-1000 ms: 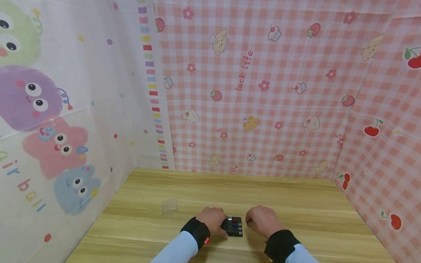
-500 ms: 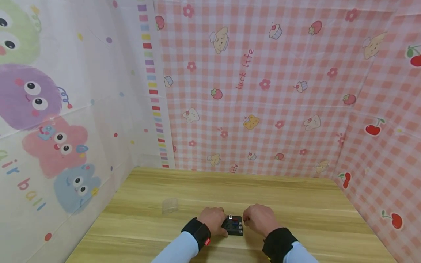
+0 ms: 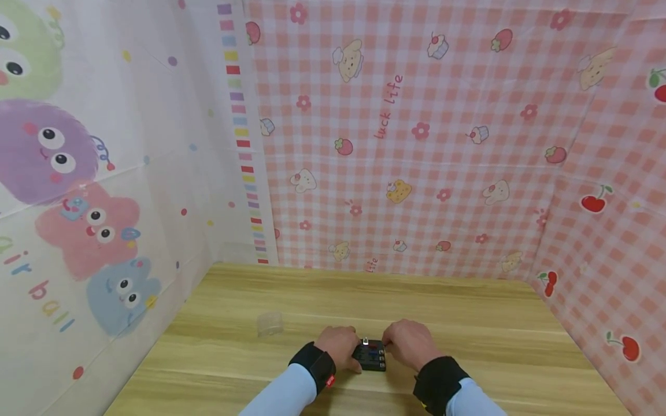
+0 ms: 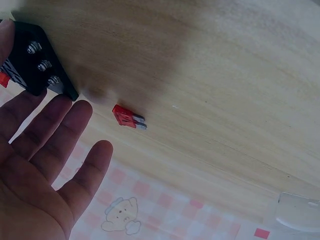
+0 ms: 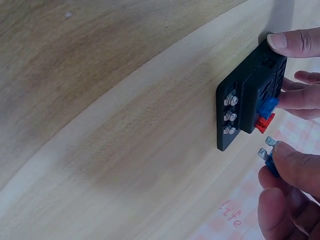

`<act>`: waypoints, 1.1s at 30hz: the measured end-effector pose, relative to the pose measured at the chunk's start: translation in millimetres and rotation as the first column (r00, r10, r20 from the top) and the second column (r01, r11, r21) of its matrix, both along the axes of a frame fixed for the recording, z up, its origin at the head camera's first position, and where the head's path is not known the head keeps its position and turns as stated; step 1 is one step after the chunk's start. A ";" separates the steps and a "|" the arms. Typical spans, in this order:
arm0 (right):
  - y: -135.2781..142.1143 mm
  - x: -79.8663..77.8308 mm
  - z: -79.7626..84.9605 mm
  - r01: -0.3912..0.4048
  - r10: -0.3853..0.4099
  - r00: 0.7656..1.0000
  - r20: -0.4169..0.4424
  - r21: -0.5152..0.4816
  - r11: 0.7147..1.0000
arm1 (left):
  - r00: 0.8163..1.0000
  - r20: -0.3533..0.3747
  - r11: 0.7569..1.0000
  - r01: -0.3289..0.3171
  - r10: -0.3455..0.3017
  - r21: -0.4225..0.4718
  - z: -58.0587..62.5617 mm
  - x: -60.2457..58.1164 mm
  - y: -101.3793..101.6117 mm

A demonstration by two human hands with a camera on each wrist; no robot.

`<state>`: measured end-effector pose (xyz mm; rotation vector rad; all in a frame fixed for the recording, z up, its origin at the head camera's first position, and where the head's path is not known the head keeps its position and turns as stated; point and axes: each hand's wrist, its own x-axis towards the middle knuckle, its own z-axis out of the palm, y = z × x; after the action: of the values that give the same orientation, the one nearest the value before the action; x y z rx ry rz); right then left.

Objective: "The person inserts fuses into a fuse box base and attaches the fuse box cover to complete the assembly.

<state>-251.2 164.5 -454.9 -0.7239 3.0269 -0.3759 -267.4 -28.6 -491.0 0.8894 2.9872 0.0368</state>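
Note:
A black fuse block (image 3: pixel 372 357) with screw terminals along its edges sits on the table between my hands. My left hand (image 3: pixel 339 346) steadies its left side, thumb at one edge and fingertips at another. Seated in the block, a blue blade fuse (image 5: pixel 268 107) and a red blade fuse (image 5: pixel 264 123) stand side by side in the right wrist view. Close beside them, thumb and finger of my right hand (image 5: pixel 295 185) pinch another blue blade fuse (image 5: pixel 270 164), its two metal prongs bare. A loose red blade fuse (image 4: pixel 126 116) lies near my left fingertips.
A clear plastic cover (image 3: pixel 269 324) lies on the wooden table (image 3: pixel 250 370) to the left of my left hand. Patterned cloth (image 3: pixel 406 173) hangs behind the table and along both sides.
My right hand has moved slightly left, up to the right edge of the fuse block. The left hand keeps its place on the block.

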 end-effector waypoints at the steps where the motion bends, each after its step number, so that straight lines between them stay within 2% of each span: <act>1: -0.2 -0.1 0.2 -0.005 0.005 1.000 -0.003 -0.001 1.000 | 1.000 -0.005 1.000 0.001 -0.001 0.000 -0.1 0.1 0.0; 7: -1.6 0.0 0.4 -0.044 0.044 0.999 -0.030 -0.003 0.999 | 1.000 -0.017 1.000 0.011 -0.011 -0.006 0.1 0.1 -0.3; 16: -4.7 -0.6 -2.2 -0.061 0.061 0.998 -0.033 0.005 0.998 | 1.000 -0.019 1.000 0.007 -0.007 -0.014 -4.6 -3.5 -0.3; 21: -6.7 -0.6 -3.5 -0.061 0.061 0.998 -0.019 0.007 0.998 | 1.000 0.000 1.000 -0.003 0.003 -0.009 -1.6 -0.8 0.2; 28: -10.9 1.7 -5.4 -0.093 0.095 0.993 -0.073 0.030 0.995 | 0.999 -0.037 1.000 0.011 -0.011 -0.012 2.6 3.5 -0.8; 33: -13.1 2.5 -6.1 -0.121 0.123 0.989 -0.082 0.026 0.992 | 0.999 -0.046 1.000 0.013 -0.014 -0.021 2.7 3.8 -1.1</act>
<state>-248.6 151.4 -461.0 -0.9410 3.0372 -0.3182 -263.6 -29.7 -488.2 0.9203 3.0177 -0.0155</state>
